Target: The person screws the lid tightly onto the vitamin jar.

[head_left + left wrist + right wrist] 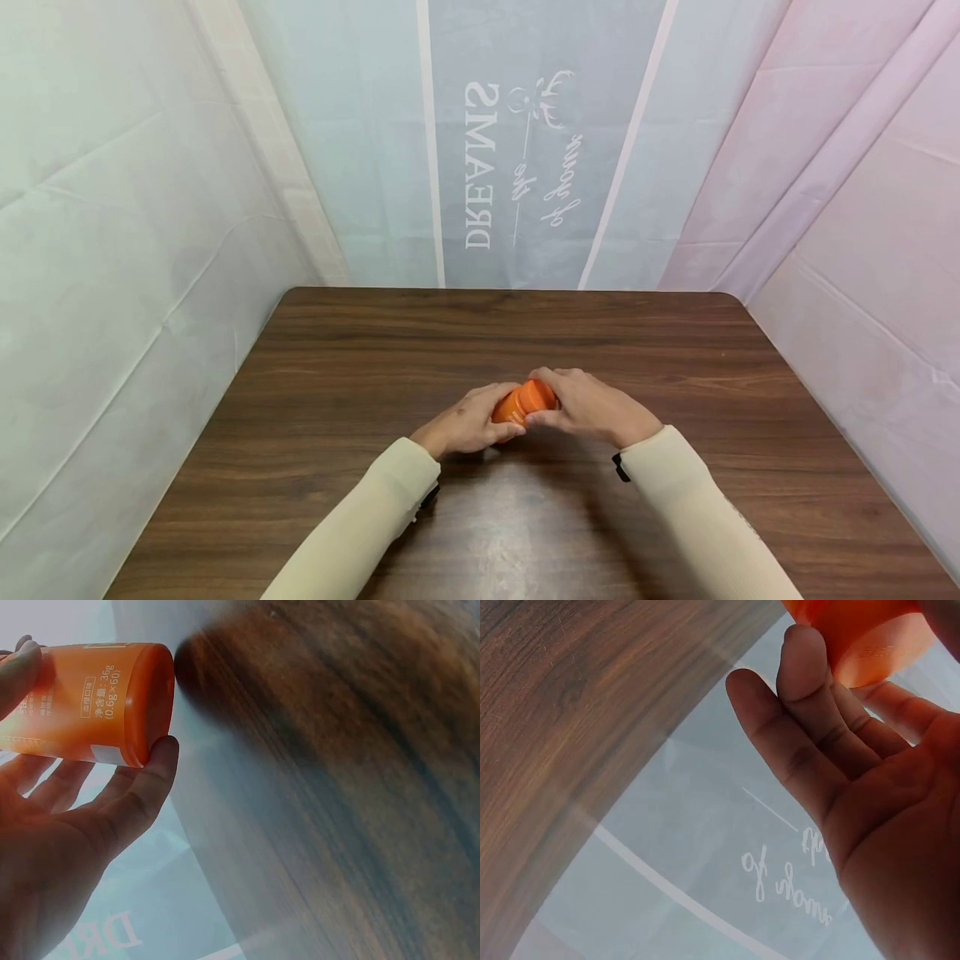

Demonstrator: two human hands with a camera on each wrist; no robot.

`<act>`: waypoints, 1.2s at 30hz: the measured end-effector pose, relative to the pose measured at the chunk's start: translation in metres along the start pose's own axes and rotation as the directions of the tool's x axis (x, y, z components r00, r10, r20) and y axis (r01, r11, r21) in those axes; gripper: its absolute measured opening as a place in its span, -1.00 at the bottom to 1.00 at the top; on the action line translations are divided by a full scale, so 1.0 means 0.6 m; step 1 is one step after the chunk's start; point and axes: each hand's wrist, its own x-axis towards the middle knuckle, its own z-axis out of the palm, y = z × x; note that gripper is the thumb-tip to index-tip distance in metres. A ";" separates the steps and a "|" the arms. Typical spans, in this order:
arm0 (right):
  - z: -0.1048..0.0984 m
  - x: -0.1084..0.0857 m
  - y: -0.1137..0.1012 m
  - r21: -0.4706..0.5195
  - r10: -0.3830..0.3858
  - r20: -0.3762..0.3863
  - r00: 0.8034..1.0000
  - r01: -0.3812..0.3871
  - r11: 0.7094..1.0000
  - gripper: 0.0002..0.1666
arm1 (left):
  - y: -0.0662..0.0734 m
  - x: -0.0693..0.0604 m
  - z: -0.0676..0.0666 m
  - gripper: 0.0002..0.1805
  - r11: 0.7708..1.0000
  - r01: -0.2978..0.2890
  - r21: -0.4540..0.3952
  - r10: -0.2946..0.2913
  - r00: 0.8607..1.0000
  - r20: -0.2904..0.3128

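Observation:
A small orange bottle [509, 411] with printed labelling is held above the table, tilted, its orange cap [537, 397] toward the right. My left hand [471, 419] grips the bottle's body, thumb on the near side. In the left wrist view, white print shows on the bottle [94, 701], and a fingertip touches the rim of its base. My right hand [596, 408] holds the cap between thumb and fingers. The right wrist view shows the cap's flat top [885, 649] with fingers along its edge. How tightly the cap sits on the bottle cannot be told.
The dark wood-grain table [375, 342] has rounded far corners. A grey-blue cloth backdrop [517, 50] with mirrored white lettering hangs behind it. Pale cloth walls rise along the left and right sides of the table.

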 end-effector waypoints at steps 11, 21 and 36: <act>0.016 0.009 -0.012 -0.072 0.147 -0.086 0.985 -0.154 0.985 -0.45 | 0.002 -0.001 0.004 -0.47 1.000 -0.009 -0.006 0.009 1.000 -0.003; 0.009 -0.006 -0.003 -0.058 -0.038 -0.024 0.999 0.036 0.998 -0.48 | -0.001 -0.001 0.004 -0.45 0.999 0.001 -0.035 -0.001 1.000 0.004; 0.009 0.002 -0.004 -0.063 0.095 -0.012 0.995 -0.095 0.993 -0.48 | 0.005 0.002 0.010 -0.45 1.000 0.013 -0.012 -0.013 1.000 -0.009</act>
